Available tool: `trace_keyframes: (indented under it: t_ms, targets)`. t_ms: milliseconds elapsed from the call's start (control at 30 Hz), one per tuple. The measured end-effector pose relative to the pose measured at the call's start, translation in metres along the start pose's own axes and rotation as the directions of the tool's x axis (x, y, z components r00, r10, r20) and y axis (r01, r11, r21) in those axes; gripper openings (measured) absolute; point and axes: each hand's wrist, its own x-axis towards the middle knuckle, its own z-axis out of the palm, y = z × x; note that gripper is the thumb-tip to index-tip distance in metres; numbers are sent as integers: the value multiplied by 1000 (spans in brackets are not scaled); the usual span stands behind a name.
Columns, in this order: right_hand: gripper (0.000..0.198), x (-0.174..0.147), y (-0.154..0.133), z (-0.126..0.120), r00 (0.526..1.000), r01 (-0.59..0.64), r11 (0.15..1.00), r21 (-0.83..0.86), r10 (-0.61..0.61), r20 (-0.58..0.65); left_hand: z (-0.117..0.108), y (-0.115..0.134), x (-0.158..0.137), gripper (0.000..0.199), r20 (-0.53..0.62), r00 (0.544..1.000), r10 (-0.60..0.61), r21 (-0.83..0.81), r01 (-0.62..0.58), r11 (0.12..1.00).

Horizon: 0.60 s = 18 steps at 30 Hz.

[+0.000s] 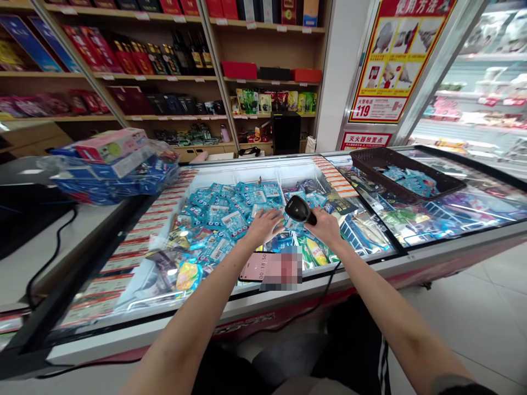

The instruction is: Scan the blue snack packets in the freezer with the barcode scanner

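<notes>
My right hand (326,226) is wrapped round the handle of a black barcode scanner (299,209), whose head points left over the freezer. To its left, my left hand (265,226) reaches out with fingers extended, over or touching small blue packets (234,219). Many of these packets lie spread in a loose layer across the chest freezer (164,315); whether each rests on the glass or beneath it I cannot tell. Below my hands a phone (255,267) showing a timer lies at the freezer's front edge, partly covered by a blurred patch.
A dark brown tray (411,192) with more blue packets stands at the right. On the left sits a plastic-wrapped stack of boxes (115,164). A black cable (325,296) hangs over the front edge. Stocked shelves (164,77) line the back.
</notes>
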Motion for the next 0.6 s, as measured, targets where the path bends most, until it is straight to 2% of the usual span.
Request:
trace_keyframes:
  t_ms: [200,367,467,600]
  targets:
    - [34,-3,5,-1,999,-35,999,-21,36,19,-1,-14,5,29,-19,999,-41,-4,41,999]
    - [34,-4,10,-2,997,-78,997,1,78,9,-2,-25,7,38,-70,989,-130,109,137,985]
    - [31,-4,14,-1,995,-101,995,6,101,6,0,-22,8,39,-103,983,-154,151,168,974]
    - [31,-4,17,1,991,-132,991,-6,132,5,4,-5,14,22,-133,976,-173,59,182,981]
